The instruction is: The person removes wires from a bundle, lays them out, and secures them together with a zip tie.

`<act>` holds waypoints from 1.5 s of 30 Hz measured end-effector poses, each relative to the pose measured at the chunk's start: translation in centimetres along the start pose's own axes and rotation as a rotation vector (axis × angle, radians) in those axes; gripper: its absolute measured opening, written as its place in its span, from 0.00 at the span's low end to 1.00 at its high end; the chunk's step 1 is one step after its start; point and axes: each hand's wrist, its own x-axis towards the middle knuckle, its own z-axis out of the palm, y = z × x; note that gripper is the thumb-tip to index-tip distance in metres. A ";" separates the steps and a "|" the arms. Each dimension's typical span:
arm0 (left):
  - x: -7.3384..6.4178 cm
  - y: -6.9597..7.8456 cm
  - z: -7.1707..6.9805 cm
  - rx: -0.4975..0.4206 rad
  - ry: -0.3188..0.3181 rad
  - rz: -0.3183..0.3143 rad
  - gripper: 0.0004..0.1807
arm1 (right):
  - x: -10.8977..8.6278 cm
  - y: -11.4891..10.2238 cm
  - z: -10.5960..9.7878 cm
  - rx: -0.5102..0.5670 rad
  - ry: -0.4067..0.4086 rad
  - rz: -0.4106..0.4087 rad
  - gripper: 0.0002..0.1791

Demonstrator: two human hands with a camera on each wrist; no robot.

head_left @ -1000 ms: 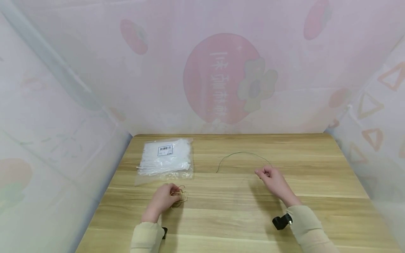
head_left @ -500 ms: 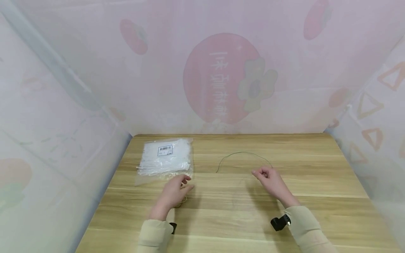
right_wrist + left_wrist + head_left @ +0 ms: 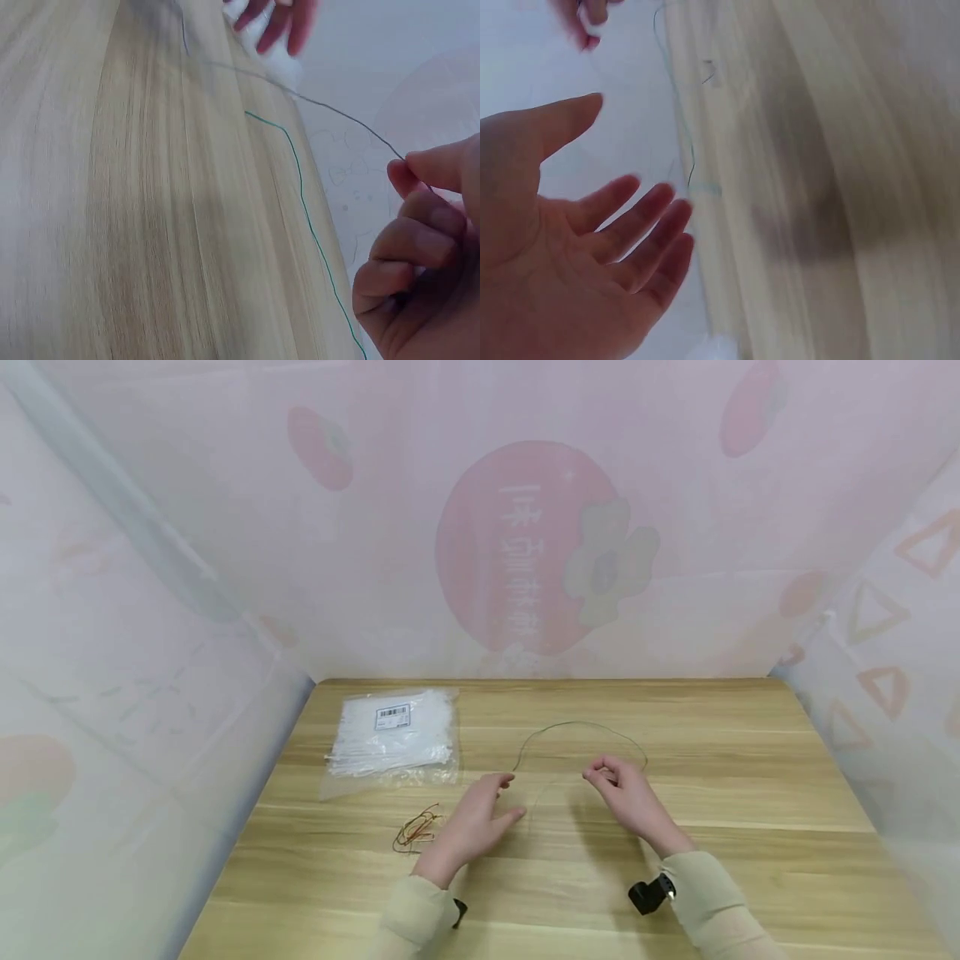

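Note:
Between thumb and index finger, my right hand (image 3: 626,797) pinches a thin grey wire (image 3: 326,105), whose free length arcs off toward the left hand in the right wrist view. My left hand (image 3: 472,822) is held over the middle of the table, thumb and fingers spread, with nothing in its grasp. A single green wire (image 3: 573,722) lies curved on the wood beyond both hands. Behind the left hand, a loose tangle of reddish, brown and yellowish wires (image 3: 415,832) rests on the table, partly covered by that hand.
A clear plastic bag (image 3: 393,739) packed with thin white strips and bearing a barcode label lies at the table's back left. Pale printed cloth walls (image 3: 547,552) enclose the wooden table (image 3: 720,710) at the back and sides.
My left hand has let go of the wire tangle and moved right, toward the right hand. The right hand has shifted slightly left, still pinching.

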 end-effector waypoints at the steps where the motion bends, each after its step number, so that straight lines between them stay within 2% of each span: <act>1: 0.3 0.2 0.4 -0.001 -0.003 0.011 0.34 | 0.0 -0.1 0.1 0.002 0.007 -0.016 0.13; 4: 1.2 0.8 1.5 -0.027 0.004 0.060 0.33 | 0.0 -0.3 0.3 0.005 0.019 -0.074 0.13; 9: 2.4 1.5 2.5 -0.087 0.042 0.117 0.13 | 0.1 -0.5 0.3 0.007 0.031 -0.104 0.14; 10: 2.6 1.6 2.6 -0.094 0.059 0.118 0.12 | 0.1 -0.5 0.3 -0.001 0.032 -0.102 0.14; 15: 3.3 1.8 2.4 -0.098 0.142 0.076 0.22 | 0.1 -0.3 -0.2 -0.043 0.004 -0.100 0.12; 21: 3.5 1.7 1.4 -0.049 0.122 -0.007 0.26 | 0.0 -0.3 -0.8 -0.126 -0.041 -0.093 0.08; 26: 3.5 1.3 1.1 -0.017 0.132 -0.016 0.31 | 0.2 -0.1 -1.2 -0.174 -0.063 -0.089 0.08; 29: 3.5 1.1 1.2 0.045 0.155 -0.029 0.33 | 0.3 0.0 -1.2 -0.194 -0.057 -0.116 0.07; 33: 3.5 1.2 1.3 0.177 0.205 -0.051 0.35 | 0.3 0.3 -1.0 -0.213 -0.053 -0.160 0.06; 36: 3.6 1.3 1.4 0.271 0.259 -0.020 0.36 | 0.4 0.5 -0.8 -0.232 -0.052 -0.178 0.06; 39: 3.7 1.2 1.3 0.344 0.293 0.037 0.35 | 0.3 0.6 -0.8 -0.254 -0.049 -0.169 0.07; 41: 3.7 1.1 1.4 0.383 0.290 0.078 0.33 | 0.3 0.7 -0.9 -0.266 -0.045 -0.142 0.07; 45: 3.8 0.9 1.4 0.444 0.224 0.113 0.23 | 0.2 0.8 -1.5 -0.308 -0.042 -0.108 0.09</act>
